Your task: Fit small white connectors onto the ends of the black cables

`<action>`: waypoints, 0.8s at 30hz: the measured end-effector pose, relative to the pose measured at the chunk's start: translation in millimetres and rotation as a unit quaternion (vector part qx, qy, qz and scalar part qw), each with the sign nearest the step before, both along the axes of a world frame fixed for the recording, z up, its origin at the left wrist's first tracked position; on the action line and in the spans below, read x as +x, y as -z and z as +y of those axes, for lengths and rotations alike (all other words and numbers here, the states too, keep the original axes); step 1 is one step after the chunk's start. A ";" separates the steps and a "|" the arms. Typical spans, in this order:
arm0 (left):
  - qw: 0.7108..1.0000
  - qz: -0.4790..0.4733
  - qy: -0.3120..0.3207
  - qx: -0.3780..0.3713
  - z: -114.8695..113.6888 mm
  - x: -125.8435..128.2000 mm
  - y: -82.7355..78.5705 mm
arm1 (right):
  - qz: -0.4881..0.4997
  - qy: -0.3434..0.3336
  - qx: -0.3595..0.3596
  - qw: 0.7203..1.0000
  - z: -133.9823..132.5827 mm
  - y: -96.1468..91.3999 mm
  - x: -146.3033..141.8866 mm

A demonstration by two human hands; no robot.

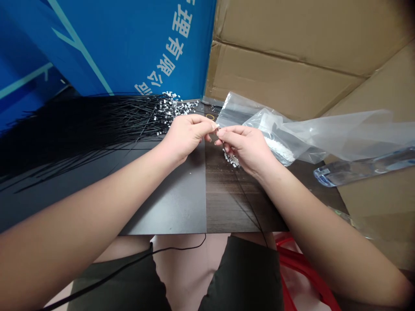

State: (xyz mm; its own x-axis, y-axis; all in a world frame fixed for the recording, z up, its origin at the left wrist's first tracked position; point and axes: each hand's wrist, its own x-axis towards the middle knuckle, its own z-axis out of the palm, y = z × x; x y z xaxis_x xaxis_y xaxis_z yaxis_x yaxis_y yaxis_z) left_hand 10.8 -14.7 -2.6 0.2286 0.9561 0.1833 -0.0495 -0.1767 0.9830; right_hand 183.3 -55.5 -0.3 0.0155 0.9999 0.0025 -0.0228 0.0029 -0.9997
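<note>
Above the middle of the table, my left hand [185, 137] and my right hand [249, 144] meet fingertip to fingertip. Thumb and forefinger of the left pinch a small white connector [217, 126]. Close beside it, the right pinches the end of a thin black wire [244, 192], which hangs down past the table's front edge. How wire and connector meet is hidden by my fingers. Loose white connectors [231, 159] lie in a small pile just under my right hand. To the left spreads a large bundle of black wires [129, 114] with white connectors on their ends.
A clear plastic bag [279, 147] of white pieces lies right of my right hand. Beyond it are a clear plastic bottle [363, 167] and cardboard [292, 65]. A blue printed panel [129, 43] stands behind the table [175, 203]. A yellow ring [210, 117] lies behind my hands.
</note>
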 end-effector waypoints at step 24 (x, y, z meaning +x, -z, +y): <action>0.999 0.017 -0.025 0.016 -1.0 4.1 4.6 | -0.005 0.028 0.030 0.999 3.1 9.2 -4.7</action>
State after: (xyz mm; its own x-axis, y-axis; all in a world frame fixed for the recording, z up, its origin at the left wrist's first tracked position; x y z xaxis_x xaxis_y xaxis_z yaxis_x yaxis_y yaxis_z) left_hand 15.0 -15.8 -7.2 0.1872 0.9603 0.2067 -0.0069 -0.2092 0.9779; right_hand 178.6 -52.4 -9.5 0.0705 0.9955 0.0630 -0.0108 0.0639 -0.9979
